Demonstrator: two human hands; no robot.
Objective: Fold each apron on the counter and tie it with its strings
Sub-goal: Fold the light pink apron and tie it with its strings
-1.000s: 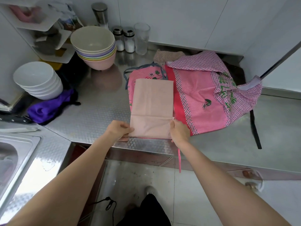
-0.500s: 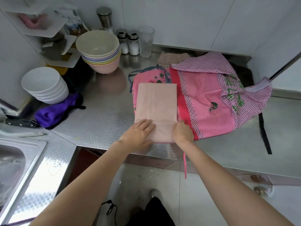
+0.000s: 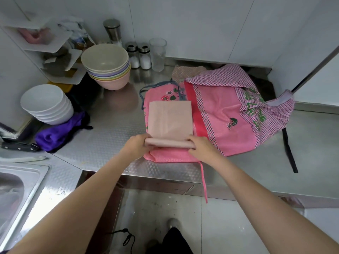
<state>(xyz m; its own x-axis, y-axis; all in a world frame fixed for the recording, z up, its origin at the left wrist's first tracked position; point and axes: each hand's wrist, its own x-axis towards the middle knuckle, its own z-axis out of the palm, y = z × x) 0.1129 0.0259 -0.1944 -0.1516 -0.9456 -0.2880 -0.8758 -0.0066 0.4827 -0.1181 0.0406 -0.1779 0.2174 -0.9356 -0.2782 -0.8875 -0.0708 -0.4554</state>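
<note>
While the folded pale pink cloth apron (image 3: 170, 120) lies flat near the front edge of the shiny steel counter (image 3: 110, 132), the left hand (image 3: 136, 145) and right hand (image 3: 199, 145) curl their fingers around its rolled near end. It looks soft, thin and light. I think holding both roll ends works best. Its pink string (image 3: 204, 182) hangs off the edge.
</note>
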